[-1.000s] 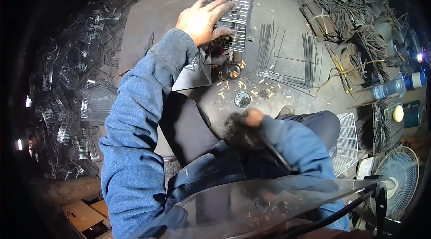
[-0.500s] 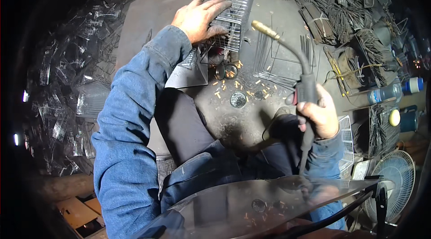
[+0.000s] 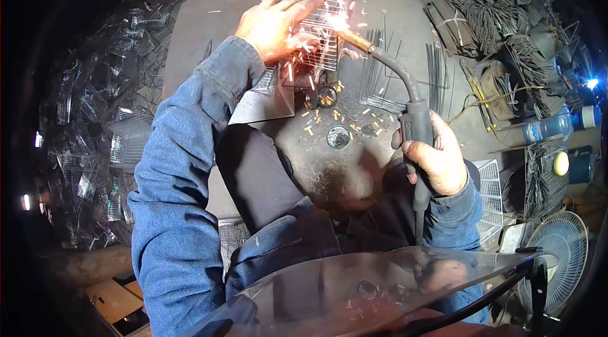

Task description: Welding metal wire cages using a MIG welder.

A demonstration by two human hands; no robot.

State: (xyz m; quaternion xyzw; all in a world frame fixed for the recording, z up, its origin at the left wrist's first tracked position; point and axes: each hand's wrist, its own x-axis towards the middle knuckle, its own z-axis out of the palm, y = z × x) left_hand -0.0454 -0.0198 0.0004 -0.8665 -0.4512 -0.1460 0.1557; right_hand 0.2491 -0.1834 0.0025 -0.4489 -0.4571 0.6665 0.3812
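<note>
Sparks fly at a metal counter (image 3: 380, 166) as a person in a blue denim jacket joins wire. The left hand (image 3: 275, 23), fingers spread flat and holding nothing closed, presses down on a wire grid panel (image 3: 329, 14) lying at the far side of the counter. The right hand (image 3: 437, 159) has its fingers wrapped tight round the black handle of a welding torch (image 3: 405, 93), whose curved neck reaches up and left so that the brass tip touches the near edge of the grid, just beside the left hand's fingertips; a bright arc burns at that spot.

One grid panel is under the hand. One small round metal disc (image 3: 337, 137) lies on the counter between the two arms, among scattered short wire offcuts too many to count. A sheaf of loose straight wires (image 3: 380, 77) lies right of the torch neck. Bundles of cut wire rods (image 3: 481, 7) are heaped at upper right, their number unclear. To the right stand one white wire basket (image 3: 489, 191), its contents not visible, one electric fan (image 3: 560, 254) and one blue bottle (image 3: 544, 128) lying on its side. Stacked wire frames (image 3: 107, 140) fill the dark left side. A clear face shield (image 3: 354, 286) crosses the bottom edge.
</note>
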